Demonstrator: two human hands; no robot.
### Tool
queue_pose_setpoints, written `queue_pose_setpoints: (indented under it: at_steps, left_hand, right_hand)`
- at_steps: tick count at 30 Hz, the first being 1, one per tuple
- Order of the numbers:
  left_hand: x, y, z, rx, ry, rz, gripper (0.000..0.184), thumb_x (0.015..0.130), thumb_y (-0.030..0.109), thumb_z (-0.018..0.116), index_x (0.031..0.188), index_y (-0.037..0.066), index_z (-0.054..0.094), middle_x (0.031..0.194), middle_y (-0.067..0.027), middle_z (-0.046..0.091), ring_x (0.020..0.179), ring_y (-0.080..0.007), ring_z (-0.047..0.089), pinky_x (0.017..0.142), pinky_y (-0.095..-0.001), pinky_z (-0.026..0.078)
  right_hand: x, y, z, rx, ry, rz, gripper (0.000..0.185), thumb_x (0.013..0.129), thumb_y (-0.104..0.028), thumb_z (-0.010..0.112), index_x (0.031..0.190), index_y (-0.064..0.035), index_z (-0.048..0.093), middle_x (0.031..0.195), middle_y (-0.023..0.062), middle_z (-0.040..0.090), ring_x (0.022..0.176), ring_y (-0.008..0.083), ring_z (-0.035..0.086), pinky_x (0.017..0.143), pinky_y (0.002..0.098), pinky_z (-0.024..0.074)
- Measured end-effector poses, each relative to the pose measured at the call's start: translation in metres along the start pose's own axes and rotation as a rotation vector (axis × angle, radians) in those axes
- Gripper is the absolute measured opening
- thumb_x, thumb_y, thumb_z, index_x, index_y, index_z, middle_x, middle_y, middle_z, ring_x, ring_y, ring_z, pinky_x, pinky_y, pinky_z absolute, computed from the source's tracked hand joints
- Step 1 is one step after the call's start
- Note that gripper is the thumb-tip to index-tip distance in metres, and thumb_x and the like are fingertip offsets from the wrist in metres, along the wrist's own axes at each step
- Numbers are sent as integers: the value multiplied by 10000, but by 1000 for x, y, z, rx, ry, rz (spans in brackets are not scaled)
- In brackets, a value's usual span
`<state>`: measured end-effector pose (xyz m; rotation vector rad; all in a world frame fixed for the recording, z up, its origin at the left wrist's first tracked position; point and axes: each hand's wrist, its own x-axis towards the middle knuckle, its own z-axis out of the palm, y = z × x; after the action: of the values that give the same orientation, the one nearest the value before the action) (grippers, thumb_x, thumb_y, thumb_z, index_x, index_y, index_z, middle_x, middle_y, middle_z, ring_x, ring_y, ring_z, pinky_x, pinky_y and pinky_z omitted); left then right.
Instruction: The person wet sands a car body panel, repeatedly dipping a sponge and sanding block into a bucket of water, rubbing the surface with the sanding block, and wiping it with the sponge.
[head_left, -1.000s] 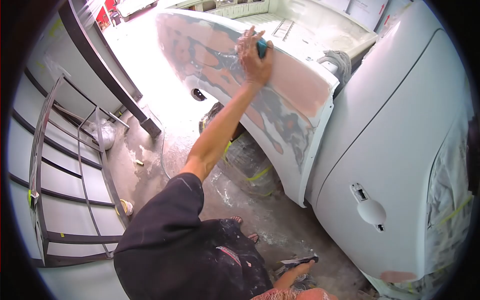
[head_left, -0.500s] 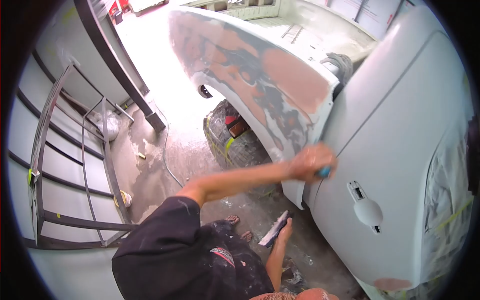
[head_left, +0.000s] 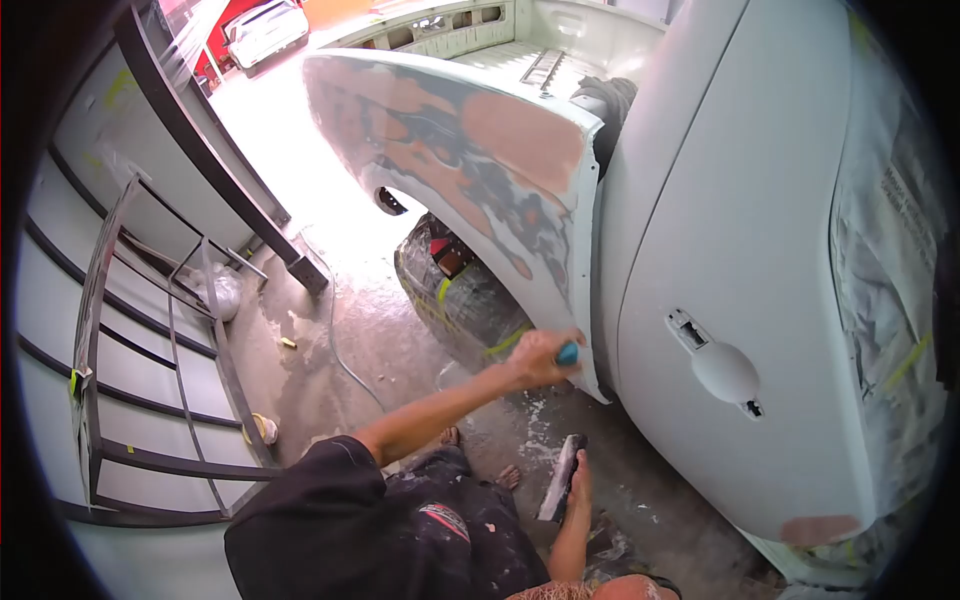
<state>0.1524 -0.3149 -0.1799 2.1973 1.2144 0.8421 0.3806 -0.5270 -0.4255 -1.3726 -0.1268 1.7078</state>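
My left hand (head_left: 540, 360), its arm stretched across, is closed on a small teal tool (head_left: 567, 353) that looks like a putty spreader; most of it is hidden in my fingers. It is at the lower front corner of the truck bed side panel (head_left: 470, 110), which bears grey and pinkish-brown filler patches. I cannot tell whether the tool touches the panel. Lower down, my right hand (head_left: 580, 482) grips a flat putty board (head_left: 560, 480), smeared with whitish putty and dark along its edges. Right of the panel is the pale truck door (head_left: 720, 230) with its handle recess.
A covered wheel (head_left: 450, 300) sits in the arch. Masking sheet (head_left: 895, 260) hangs over the cab at right. On the left stand a metal frame (head_left: 95, 420) and a dark post (head_left: 215, 150). A hose (head_left: 345, 365) and a small tub (head_left: 262, 429) are on the floor.
My left hand with the teal tool has moved left and down from the door gap to the panel's lower corner. The view has shifted; my right hand still holds the putty board.
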Motion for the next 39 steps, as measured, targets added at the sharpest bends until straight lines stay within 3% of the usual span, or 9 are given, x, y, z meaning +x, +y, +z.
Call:
queue_pose_setpoints:
  at_steps: [5, 8, 17, 24, 28, 31, 34, 35, 39]
  left_hand:
    - [99, -43, -155, 198, 569, 146, 332, 915, 172, 711, 1245, 152, 693, 1051, -89, 724, 969, -339, 718, 845, -458, 571]
    - [147, -46, -235, 383, 702, 326, 572, 823, 89, 718, 1384, 163, 632, 1390, -95, 638, 1310, -330, 590, 1012, -453, 514]
    - [148, -133, -296, 628, 297, 540, 898, 786, 82, 754, 1605, 274, 440, 1712, -14, 343, 1559, -275, 358, 1152, -489, 444]
    - [188, -254, -406, 415, 634, 334, 568, 841, 40, 661, 1379, 219, 669, 1511, -24, 607, 1430, -327, 522, 1091, -466, 524]
    - [244, -223, -451, 326, 770, 307, 437, 908, 159, 645, 1342, 194, 680, 1348, -81, 700, 1301, -323, 607, 1096, -437, 488]
    - [289, -243, -460, 549, 708, 296, 358, 973, 351, 636, 1290, 204, 716, 1260, -97, 739, 1209, -331, 662, 1020, -437, 524]
    - [306, -248, -481, 294, 498, -123, 410, 965, 509, 668, 1148, 159, 777, 1045, -116, 784, 1017, -334, 730, 923, -433, 554]
    - [296, -233, -486, 159, 541, -102, 421, 947, 449, 702, 850, 42, 750, 798, -173, 746, 772, -336, 726, 727, -456, 555]
    - [311, -258, -464, 11, 687, 29, 412, 905, 405, 759, 757, 21, 742, 718, -114, 741, 673, -238, 709, 679, -384, 556]
  right_hand:
    - [-57, -85, 55, -331, 81, -202, 446, 1055, -429, 499, 1042, -36, 709, 760, 70, 676, 613, 191, 642, 579, 346, 533]
    - [-85, -139, 133, -434, 5, -390, 413, 1068, -373, 473, 1049, -33, 708, 779, 66, 670, 618, 179, 627, 582, 338, 513]
    - [-93, -229, 353, -665, 76, -1187, 514, 1082, -226, 562, 1509, 57, 512, 1165, 104, 665, 1011, 180, 598, 935, 341, 486]
    - [-130, -294, 453, -1241, 499, -1643, 587, 973, -192, 707, 1540, -177, 558, 1121, 134, 631, 1070, 290, 594, 968, 426, 482]
    - [-102, -338, 497, -1689, 611, -2044, 663, 894, -161, 763, 1526, -252, 584, 1266, 83, 630, 1128, 311, 585, 964, 429, 491]
    - [-85, -358, 509, -1914, 573, -2145, 621, 891, -160, 757, 1491, -242, 618, 1296, 76, 638, 1108, 295, 578, 971, 436, 461]
    - [-87, -366, 488, -1988, 548, -2143, 606, 882, -97, 733, 1461, -252, 647, 1365, 65, 639, 1108, 272, 581, 966, 450, 448]
    - [-84, -369, 482, -2015, 542, -2148, 608, 876, -86, 729, 1455, -254, 652, 1368, 63, 642, 1102, 265, 583, 965, 455, 446]
    - [-64, -371, 525, -2008, 551, -2256, 574, 870, -194, 724, 1441, -208, 666, 1311, 65, 677, 1100, 248, 601, 944, 424, 458]
